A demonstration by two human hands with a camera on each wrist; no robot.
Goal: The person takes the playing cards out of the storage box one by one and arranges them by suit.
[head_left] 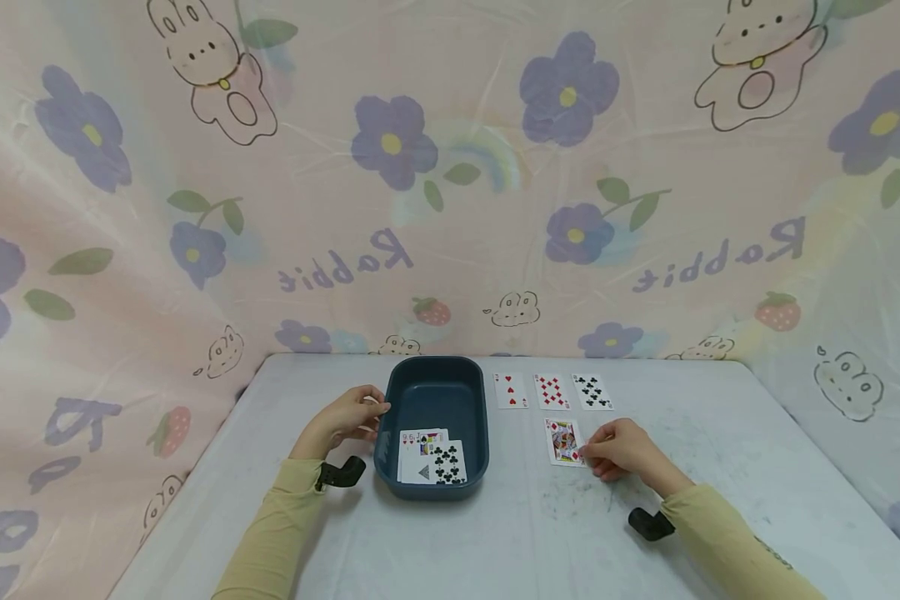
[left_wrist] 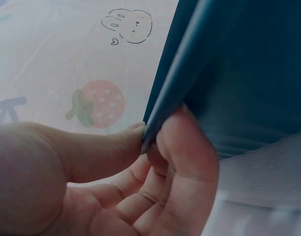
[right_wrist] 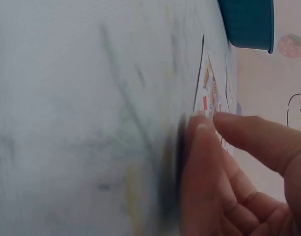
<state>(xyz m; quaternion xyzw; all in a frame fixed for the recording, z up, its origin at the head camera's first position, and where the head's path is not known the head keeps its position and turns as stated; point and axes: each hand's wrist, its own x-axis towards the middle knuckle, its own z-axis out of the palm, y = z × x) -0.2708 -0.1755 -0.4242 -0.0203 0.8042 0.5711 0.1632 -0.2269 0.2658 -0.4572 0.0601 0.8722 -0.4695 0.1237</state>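
My left hand [head_left: 345, 421] pinches the left rim of a dark blue rectangular tray [head_left: 431, 492]; its thumb [left_wrist: 106, 152] and bent forefinger [left_wrist: 189, 152] meet at the rim in the left wrist view. Several playing cards [head_left: 450, 462] lie overlapping in the tray's near end, a club card on top. To the right, my right hand [head_left: 624, 448] pinches the lower right corner of a diamond face card [head_left: 562, 437] between thumb and fingers. In the right wrist view this face card [right_wrist: 209, 93] appears almost edge-on; whether it is lifted I cannot tell.
Behind the face card, a heart card [head_left: 511, 390], a diamond card [head_left: 552, 392] and a club card [head_left: 592, 392] lie face up in a row, right of the tray. The white table [head_left: 495, 550] has dark smudges. A patterned curtain [head_left: 465, 217] hangs along its back and sides.
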